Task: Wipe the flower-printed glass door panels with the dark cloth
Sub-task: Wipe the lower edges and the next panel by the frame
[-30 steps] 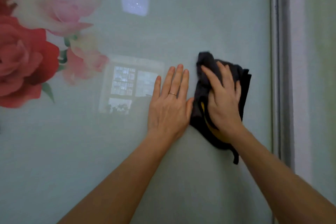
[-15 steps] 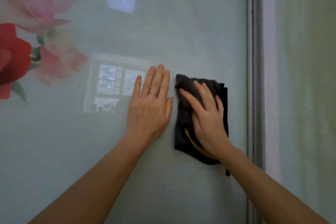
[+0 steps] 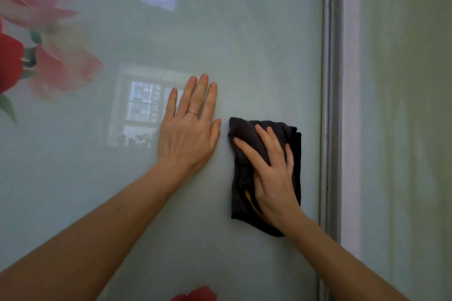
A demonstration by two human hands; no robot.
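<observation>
Two hands and a cloth flat on a glass door panel

The left hand (image 3: 189,134) lies flat on the glass panel (image 3: 256,44), just left of the cloth (image 3: 244,178). The right hand (image 3: 274,178) lies on the cloth, which is pressed against the panel. The frame strip (image 3: 330,105) stands right of the cloth, with a second panel (image 3: 403,105) beyond it. Printed flowers (image 3: 49,56) sit at the far left, a reflected window (image 3: 144,107) beside the left hand.

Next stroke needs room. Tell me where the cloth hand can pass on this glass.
Bare glass panel lies above the dark cloth, up to the top, and below it toward the red petals at the bottom edge. Crowded: the left hand lies flat just left of the cloth; the metal frame stands close on the right. The right hand presses the cloth.
</observation>
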